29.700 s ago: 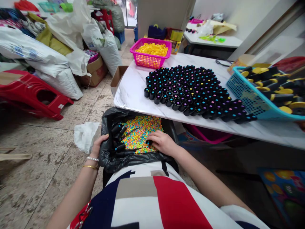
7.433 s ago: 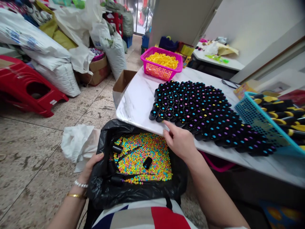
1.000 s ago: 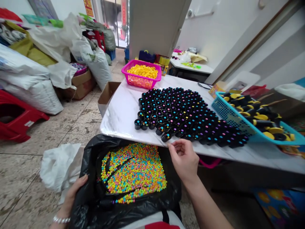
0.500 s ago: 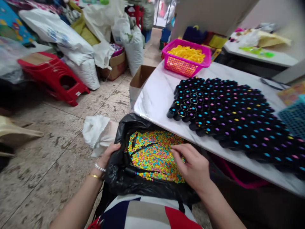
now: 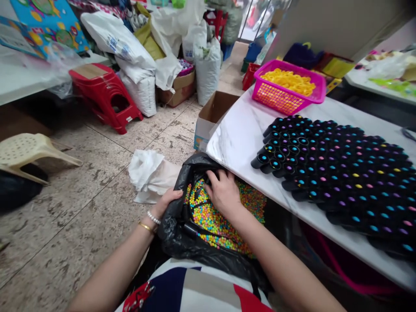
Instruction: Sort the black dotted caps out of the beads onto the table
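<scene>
On my lap sits a box-shaped container lined with a black plastic bag (image 5: 172,232), filled with small multicoloured beads (image 5: 208,214). My left hand (image 5: 167,201), with a pearl bracelet and a gold bangle at the wrist, grips the bag's left rim. My right hand (image 5: 224,195) reaches over the beads towards the far side of the bag; its fingers are bent and apart, with the tips near the far wall. Nothing shows in that hand. A black tube (image 5: 190,229) lies in the beads at the near left. Close by on the table stand many black tubes (image 5: 328,173) with coloured dots inside.
A white marbled table (image 5: 234,143) carries a pink basket (image 5: 279,102) of yellow rings. Below its left corner stands an open cardboard box (image 5: 212,115). White plastic (image 5: 146,173) lies on the floor. Red stools (image 5: 104,95), a cream stool (image 5: 29,149) and white sacks (image 5: 208,65) stand further off.
My right hand has moved from the right part of the beads to the far left, opening from a pinch. The view has swung left; my left hand keeps its hold on the rim.
</scene>
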`<state>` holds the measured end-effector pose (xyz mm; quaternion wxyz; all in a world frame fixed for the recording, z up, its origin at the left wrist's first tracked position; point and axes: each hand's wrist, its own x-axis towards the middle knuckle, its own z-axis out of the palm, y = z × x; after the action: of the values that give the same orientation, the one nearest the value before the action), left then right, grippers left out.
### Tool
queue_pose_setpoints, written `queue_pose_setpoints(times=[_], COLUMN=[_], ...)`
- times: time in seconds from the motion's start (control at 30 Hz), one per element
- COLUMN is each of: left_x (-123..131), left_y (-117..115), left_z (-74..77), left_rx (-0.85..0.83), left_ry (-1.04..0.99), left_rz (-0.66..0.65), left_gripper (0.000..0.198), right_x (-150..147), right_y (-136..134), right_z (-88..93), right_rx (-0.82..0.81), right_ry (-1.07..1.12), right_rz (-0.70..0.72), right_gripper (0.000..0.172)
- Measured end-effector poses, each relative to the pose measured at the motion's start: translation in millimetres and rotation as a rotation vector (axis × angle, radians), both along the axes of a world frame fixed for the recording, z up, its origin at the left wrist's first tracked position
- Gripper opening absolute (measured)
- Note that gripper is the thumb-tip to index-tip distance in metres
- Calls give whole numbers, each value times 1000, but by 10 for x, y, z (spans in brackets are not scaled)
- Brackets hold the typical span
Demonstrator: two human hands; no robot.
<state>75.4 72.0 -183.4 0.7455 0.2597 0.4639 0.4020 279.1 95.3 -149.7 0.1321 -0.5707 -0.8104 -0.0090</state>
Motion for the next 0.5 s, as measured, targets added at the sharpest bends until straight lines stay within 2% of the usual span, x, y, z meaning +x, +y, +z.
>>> queue_pose_setpoints(times=[0.13,0.2,0.33,0.4,0.5], left_x=[15,14,9,12,22], left_y=[-3,-15,-34,-33,-23], left_z=[9,-2,-21,-21,-28], left_rx=[36,37,37,42,56], left_ry=[-43,-66,-81,-73,-55], left_rz=[-18,-23,-2,6,-4], left_gripper=[40,40,41,41,41], right_x=[62,135,355,409,305], right_y=[-268,-421,-645,-723,-813], right_z=[144,192,174,157,166], right_rx=[-250,-297,-214,-262,-357], right_ry=[225,336,376,346,302], right_rz=[204,256,167,162,187], right_gripper=[39,41,30,22,22])
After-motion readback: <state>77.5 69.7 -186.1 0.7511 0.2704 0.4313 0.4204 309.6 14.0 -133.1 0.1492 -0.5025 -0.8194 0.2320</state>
